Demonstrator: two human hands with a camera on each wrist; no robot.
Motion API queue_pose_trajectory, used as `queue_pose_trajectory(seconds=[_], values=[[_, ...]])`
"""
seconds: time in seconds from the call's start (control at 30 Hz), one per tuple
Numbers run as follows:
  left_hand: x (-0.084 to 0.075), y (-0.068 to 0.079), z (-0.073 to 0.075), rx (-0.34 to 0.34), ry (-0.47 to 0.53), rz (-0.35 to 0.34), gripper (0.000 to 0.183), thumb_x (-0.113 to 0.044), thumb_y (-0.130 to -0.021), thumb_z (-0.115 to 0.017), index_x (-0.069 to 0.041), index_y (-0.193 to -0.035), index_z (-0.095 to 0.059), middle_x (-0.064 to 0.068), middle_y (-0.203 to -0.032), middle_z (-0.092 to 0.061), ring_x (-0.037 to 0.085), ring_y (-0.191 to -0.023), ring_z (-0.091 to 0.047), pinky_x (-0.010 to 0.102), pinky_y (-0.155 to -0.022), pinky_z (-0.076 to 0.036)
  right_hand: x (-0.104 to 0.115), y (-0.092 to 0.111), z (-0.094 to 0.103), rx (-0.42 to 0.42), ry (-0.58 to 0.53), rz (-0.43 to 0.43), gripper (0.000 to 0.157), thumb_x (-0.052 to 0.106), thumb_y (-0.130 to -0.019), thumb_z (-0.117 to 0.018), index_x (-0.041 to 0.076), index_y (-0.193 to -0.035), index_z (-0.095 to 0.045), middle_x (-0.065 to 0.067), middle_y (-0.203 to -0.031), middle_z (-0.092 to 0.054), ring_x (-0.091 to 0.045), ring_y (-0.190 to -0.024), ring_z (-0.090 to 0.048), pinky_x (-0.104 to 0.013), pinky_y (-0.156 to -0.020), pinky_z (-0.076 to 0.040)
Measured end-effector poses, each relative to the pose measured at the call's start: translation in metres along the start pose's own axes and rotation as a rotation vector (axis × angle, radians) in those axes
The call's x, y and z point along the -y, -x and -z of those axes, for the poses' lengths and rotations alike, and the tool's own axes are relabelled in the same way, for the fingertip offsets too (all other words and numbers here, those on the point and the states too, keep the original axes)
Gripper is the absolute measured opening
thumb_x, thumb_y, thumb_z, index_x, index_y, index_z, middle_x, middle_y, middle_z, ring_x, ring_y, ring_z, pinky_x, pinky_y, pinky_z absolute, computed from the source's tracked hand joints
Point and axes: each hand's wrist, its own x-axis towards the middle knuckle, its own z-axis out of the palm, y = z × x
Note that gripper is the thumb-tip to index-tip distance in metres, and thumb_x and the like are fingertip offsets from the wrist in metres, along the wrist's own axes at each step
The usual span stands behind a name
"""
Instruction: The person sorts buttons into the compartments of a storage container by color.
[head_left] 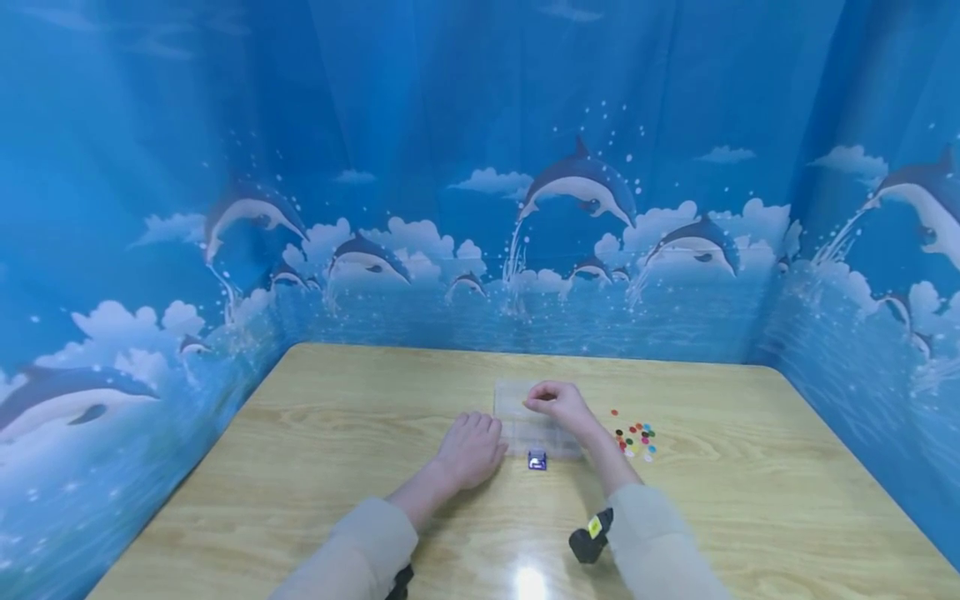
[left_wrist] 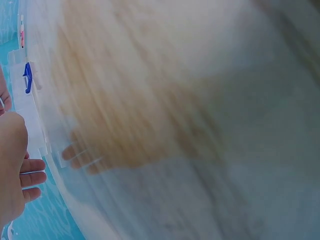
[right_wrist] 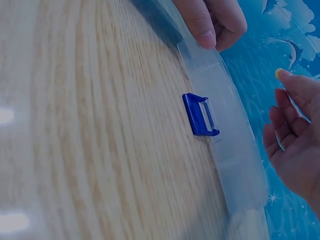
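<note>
A clear plastic box [head_left: 525, 429] with a blue latch [right_wrist: 197, 116] on its near side sits on the table. My left hand [head_left: 471, 450] rests at the box's left side, thumb touching its near left corner in the right wrist view, while the fingers [left_wrist: 33, 178] look fairly straight in the left wrist view. Above the box, my right hand [head_left: 561, 404] pinches a small yellow disc [right_wrist: 279, 73] between thumb and index finger, its other fingers loosely bent. Small coloured discs [head_left: 645, 427] lie scattered to the right of the box.
The light wood-patterned table [head_left: 337, 417] extends around the box on all sides. Blue curtains [head_left: 450, 100] printed with dolphins stand behind it and to both sides. A black wrist camera [head_left: 588, 542] sits below my right sleeve, just over the tabletop.
</note>
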Motion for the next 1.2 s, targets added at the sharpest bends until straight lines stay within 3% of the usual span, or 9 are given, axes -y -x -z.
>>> queue_pose_trajectory(seconds=[0.2,1.2], values=[[0.0,0.001,0.0,-0.002,-0.013,-0.004,0.036,-0.04,-0.096,-0.042,-0.008,-0.107,-0.054,0.004,-0.097,-0.057,0.018,-0.092,-0.053,0.033,-0.084,-0.042,-0.001,-0.002,-0.009,-0.001,0.026,0.051,0.009,0.006,-0.083,-0.066,-0.001,-0.088,-0.065,-0.004,-0.084,-0.064,-0.018,-0.084,-0.057,-0.03,-0.076,-0.046],[-0.001,0.0,0.001,-0.001,0.01,-0.005,0.035,-0.039,-0.097,-0.042,-0.007,-0.104,-0.054,0.005,-0.097,-0.057,0.019,-0.092,-0.052,0.033,-0.084,-0.042,0.001,-0.008,-0.031,-0.022,0.106,0.02,0.008,0.007,-0.081,-0.068,0.001,-0.087,-0.07,-0.002,-0.083,-0.062,-0.016,-0.078,-0.055,-0.03,-0.07,-0.047]])
